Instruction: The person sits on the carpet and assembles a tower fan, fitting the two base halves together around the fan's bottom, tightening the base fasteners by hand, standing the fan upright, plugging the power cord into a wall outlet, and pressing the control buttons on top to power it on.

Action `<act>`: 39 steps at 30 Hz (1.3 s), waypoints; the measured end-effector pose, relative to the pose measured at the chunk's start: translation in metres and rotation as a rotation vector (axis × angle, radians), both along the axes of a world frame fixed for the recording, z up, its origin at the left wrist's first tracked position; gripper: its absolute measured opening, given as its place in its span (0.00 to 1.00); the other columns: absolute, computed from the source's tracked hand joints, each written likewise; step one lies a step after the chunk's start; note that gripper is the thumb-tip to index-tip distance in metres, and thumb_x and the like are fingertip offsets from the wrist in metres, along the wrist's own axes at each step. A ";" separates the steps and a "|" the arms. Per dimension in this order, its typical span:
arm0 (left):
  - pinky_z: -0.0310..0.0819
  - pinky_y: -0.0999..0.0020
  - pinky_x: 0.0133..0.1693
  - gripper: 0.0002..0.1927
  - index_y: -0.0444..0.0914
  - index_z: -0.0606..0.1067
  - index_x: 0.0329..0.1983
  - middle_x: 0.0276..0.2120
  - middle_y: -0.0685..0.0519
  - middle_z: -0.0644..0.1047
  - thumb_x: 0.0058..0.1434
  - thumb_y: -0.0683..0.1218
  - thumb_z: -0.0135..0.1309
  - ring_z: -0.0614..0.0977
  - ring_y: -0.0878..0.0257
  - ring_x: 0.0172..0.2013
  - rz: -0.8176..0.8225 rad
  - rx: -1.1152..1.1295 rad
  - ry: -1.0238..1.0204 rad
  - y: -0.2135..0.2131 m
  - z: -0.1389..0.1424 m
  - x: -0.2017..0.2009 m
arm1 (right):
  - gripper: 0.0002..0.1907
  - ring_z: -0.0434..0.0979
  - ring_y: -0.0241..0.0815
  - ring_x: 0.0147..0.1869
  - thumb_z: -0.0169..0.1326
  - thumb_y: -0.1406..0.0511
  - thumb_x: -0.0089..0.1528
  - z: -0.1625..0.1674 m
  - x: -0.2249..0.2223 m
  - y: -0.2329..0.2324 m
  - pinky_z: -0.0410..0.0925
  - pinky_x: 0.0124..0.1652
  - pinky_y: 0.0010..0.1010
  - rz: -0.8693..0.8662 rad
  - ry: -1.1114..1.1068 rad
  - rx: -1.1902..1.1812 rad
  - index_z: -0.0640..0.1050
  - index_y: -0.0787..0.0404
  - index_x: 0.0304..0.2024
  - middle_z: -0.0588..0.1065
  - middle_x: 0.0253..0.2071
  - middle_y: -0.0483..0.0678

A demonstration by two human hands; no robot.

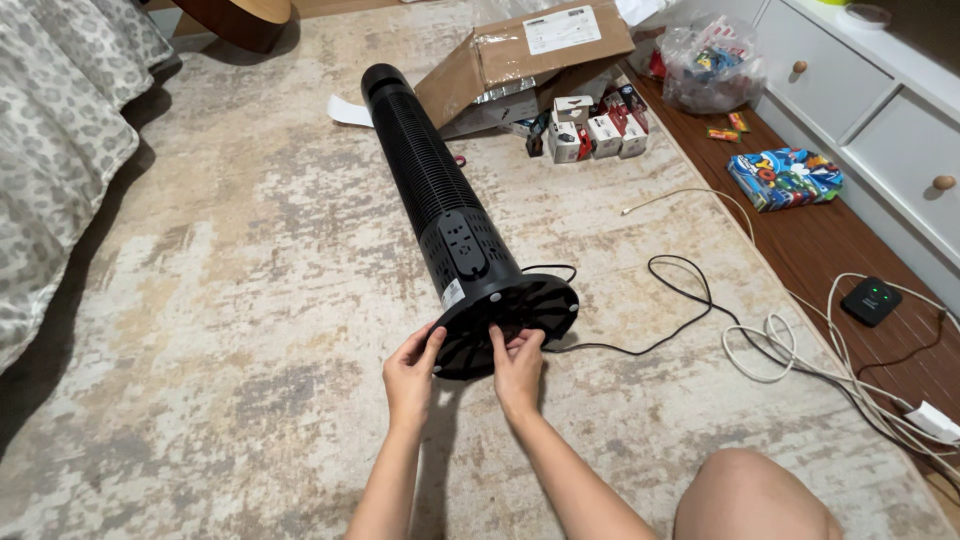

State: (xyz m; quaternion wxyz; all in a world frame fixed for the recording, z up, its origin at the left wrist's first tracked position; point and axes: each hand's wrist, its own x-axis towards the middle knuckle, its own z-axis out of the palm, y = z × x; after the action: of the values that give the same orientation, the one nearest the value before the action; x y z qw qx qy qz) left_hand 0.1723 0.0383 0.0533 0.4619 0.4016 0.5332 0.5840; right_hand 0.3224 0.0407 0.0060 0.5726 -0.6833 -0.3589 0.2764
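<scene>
Room: bedroom floor, seen from above; a worn beige and grey rug (250, 330) covers most of it, dark wooden floor (830, 240) shows along the right edge.
Left edge: bed with a grey patterned cover (50, 150) hanging down to the rug.
Right edge: white drawer unit (880, 110) with round wooden knobs.
Tower fan: black tower fan (440, 190) lies on its side on the rug, top end pointing away toward the cardboard box, round base (510, 322) toward the person.
Base: black, ribbed disc, tilted up off the rug, underside facing the camera; fixed to the fan's lower end.
Left hand: left hand (410, 372) grips the base's lower left rim, thumb on the underside, fingers curled round the edge.
Right hand: right hand (518, 365) sits at the lower middle of the base, fingers pressed together and pinching something small at the underside; what they pinch is too small to tell.
Cord: black power cord (680, 300) leaves the base and loops across the rug to the right.
Other cables: white cables (790, 350) tangle near the rug's right edge, running to a white plug block (935, 420).
Small device: black box with green lights (871, 300) on the wooden floor.
Behind the fan: open cardboard box (520, 60), with small red and white cartons (595, 130) just beside it.
Far right: clear plastic bag of packets (710, 60), a colourful flat pack (785, 178) on the wood.
Lower right: the person's bare knee (750, 500).
</scene>
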 end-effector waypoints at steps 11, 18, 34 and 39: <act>0.73 0.76 0.39 0.20 0.34 0.83 0.51 0.39 0.54 0.84 0.60 0.50 0.64 0.79 0.71 0.36 0.035 -0.070 0.024 -0.003 0.012 0.007 | 0.23 0.67 0.36 0.24 0.60 0.52 0.60 0.000 -0.007 0.010 0.62 0.21 0.31 -0.090 0.518 -0.102 0.67 0.61 0.39 0.69 0.26 0.45; 0.72 0.78 0.37 0.20 0.34 0.83 0.51 0.36 0.55 0.84 0.59 0.50 0.65 0.77 0.73 0.34 0.033 -0.050 0.021 -0.002 0.015 0.012 | 0.26 0.64 0.35 0.21 0.57 0.46 0.61 0.018 -0.006 0.015 0.58 0.20 0.26 -0.123 0.800 -0.167 0.67 0.61 0.30 0.68 0.22 0.46; 0.73 0.75 0.40 0.21 0.33 0.82 0.52 0.39 0.53 0.84 0.60 0.51 0.64 0.80 0.70 0.37 0.049 -0.070 0.035 -0.001 0.003 0.011 | 0.30 0.71 0.43 0.27 0.50 0.39 0.61 0.022 -0.002 0.026 0.66 0.23 0.30 -0.049 1.160 -0.260 0.64 0.58 0.37 0.73 0.36 0.57; 0.75 0.75 0.46 0.21 0.33 0.81 0.52 0.42 0.52 0.84 0.61 0.51 0.63 0.82 0.70 0.41 0.025 -0.062 0.027 -0.003 0.006 -0.001 | 0.38 0.77 0.45 0.32 0.53 0.43 0.59 0.030 -0.003 -0.004 0.73 0.30 0.38 0.017 0.376 -0.195 0.66 0.66 0.55 0.74 0.42 0.55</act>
State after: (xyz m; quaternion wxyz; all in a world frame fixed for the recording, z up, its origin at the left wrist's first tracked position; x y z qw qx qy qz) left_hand 0.1716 0.0350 0.0597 0.4597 0.3881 0.5622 0.5675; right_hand 0.3192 0.0366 0.0359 0.5583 -0.6690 -0.2227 0.4373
